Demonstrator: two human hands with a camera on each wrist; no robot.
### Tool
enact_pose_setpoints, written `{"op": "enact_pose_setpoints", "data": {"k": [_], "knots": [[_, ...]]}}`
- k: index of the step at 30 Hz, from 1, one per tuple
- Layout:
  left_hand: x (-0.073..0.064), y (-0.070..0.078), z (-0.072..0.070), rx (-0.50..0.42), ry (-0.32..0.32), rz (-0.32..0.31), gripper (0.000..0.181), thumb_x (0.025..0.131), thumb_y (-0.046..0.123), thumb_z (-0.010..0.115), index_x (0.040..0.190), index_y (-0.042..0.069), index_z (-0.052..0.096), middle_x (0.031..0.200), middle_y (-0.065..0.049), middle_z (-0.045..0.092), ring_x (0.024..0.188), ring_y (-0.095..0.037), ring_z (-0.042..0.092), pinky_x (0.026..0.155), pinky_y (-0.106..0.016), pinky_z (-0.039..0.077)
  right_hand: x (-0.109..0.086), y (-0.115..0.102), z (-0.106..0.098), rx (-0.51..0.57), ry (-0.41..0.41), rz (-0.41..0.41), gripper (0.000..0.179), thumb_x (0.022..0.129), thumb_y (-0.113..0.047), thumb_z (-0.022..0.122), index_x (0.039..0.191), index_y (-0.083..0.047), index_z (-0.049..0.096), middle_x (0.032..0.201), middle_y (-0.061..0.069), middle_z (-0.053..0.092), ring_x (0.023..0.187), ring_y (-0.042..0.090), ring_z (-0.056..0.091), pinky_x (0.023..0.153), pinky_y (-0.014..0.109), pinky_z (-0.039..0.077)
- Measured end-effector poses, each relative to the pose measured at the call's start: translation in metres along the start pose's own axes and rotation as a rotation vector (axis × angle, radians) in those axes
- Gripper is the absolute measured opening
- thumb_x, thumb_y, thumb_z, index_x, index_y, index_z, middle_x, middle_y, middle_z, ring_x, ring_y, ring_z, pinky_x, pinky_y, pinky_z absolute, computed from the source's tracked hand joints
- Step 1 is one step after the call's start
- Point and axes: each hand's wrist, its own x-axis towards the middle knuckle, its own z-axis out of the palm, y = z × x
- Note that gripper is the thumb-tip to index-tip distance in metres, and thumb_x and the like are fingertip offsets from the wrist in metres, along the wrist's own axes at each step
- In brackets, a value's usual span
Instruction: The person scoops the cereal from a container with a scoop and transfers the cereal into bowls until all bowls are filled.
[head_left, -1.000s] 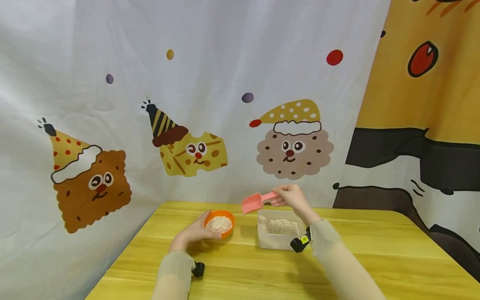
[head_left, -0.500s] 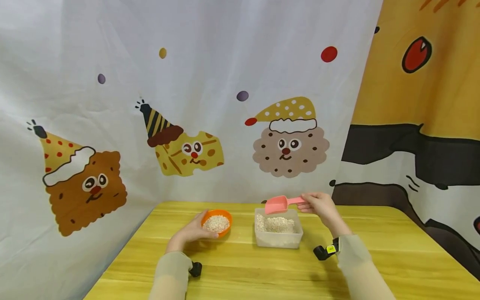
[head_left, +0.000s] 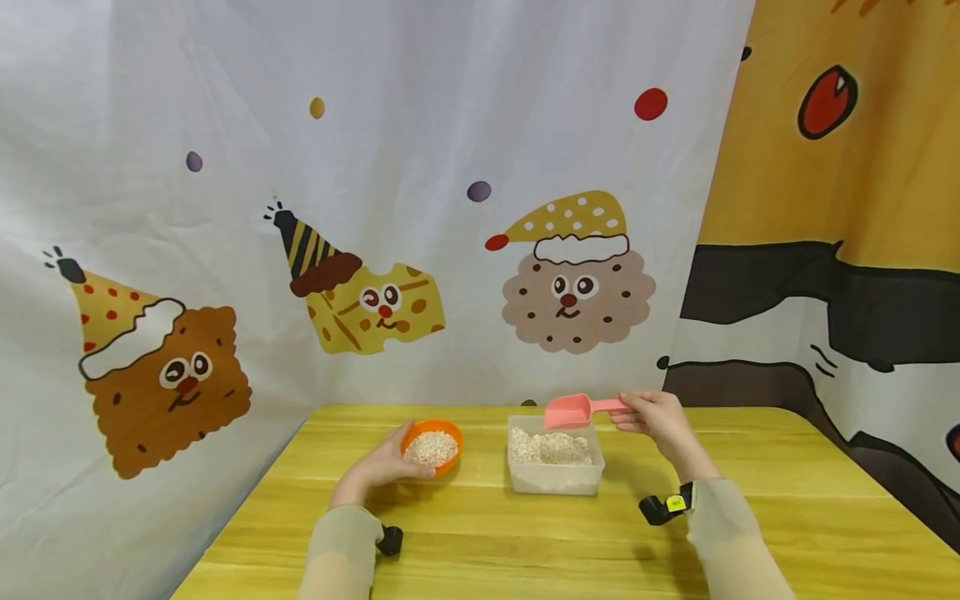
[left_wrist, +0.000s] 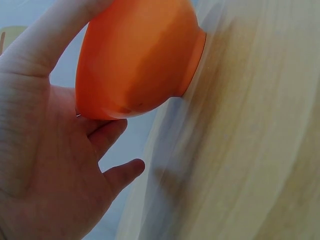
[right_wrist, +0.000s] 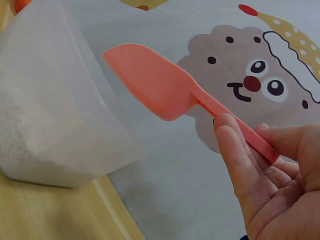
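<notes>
1. Right grip: my right hand [head_left: 656, 421] pinches the handle of the pink scoop [head_left: 567, 412] between thumb and fingers.
2. Scoop position: raised near the far edge of the translucent box [head_left: 555, 480], blade pointing left. I cannot tell how much of it lies directly over the box.
3. Left grip: my left hand [head_left: 382, 460] curves around the orange bowl [head_left: 452, 465] from the left, thumb on the near side.
4. Contents: pale flakes [head_left: 431, 448] lie in both bowl and box.
5. Surface: the table [head_left: 480, 542] has a yellow wood-grain top with a rounded far right corner. The box stands on it, right of the bowl and apart from it.
6. Room: a white cloth [head_left: 420, 75] hangs behind the table and along its left side, with soft folds.
7. Cloth print, left to right: brown biscuit [head_left: 161, 417], cheese wedge [head_left: 416, 312], round biscuit [head_left: 603, 325], all hatted; far right, a large figure in orange, black and white.
</notes>
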Motion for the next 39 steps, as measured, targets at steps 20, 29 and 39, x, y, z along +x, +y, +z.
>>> {"op": "enact_pose_setpoints", "data": {"k": [20,29,39], "knots": [[0.012,0.064,0.010,0.077,-0.001,0.197,0.113,0.072,0.047,0.083,0.157,0.020,0.014,0.160,-0.011,0.013,0.130,-0.039,0.041,0.102,-0.056,0.037,0.001,0.001,-0.007,0.037,-0.006,0.003,0.046,0.102,-0.015,0.052,0.129,0.022,0.044,0.084,0.010,0.072,0.073,0.014,0.070,0.070,0.028,0.057],[0.030,0.096,0.054,0.129,-0.086,0.255,0.108,0.076,0.044,0.081,0.157,0.022,0.012,0.161,-0.007,0.012,0.145,-0.032,0.016,0.110,-0.057,0.025,0.002,0.006,-0.004,0.047,0.019,0.006,0.044,0.102,-0.016,0.052,0.126,0.021,0.047,0.083,0.009,0.072,0.074,0.014,0.070,0.070,0.027,0.057],[0.046,0.096,0.097,0.076,-0.130,0.228,0.114,0.073,0.051,0.081,0.158,0.021,0.010,0.161,-0.012,0.010,0.144,-0.036,0.016,0.109,-0.059,0.026,0.000,0.007,-0.005,0.053,0.013,0.005,0.042,0.101,-0.014,0.052,0.125,0.021,0.048,0.085,0.011,0.072,0.075,0.016,0.071,0.069,0.028,0.057]]}}
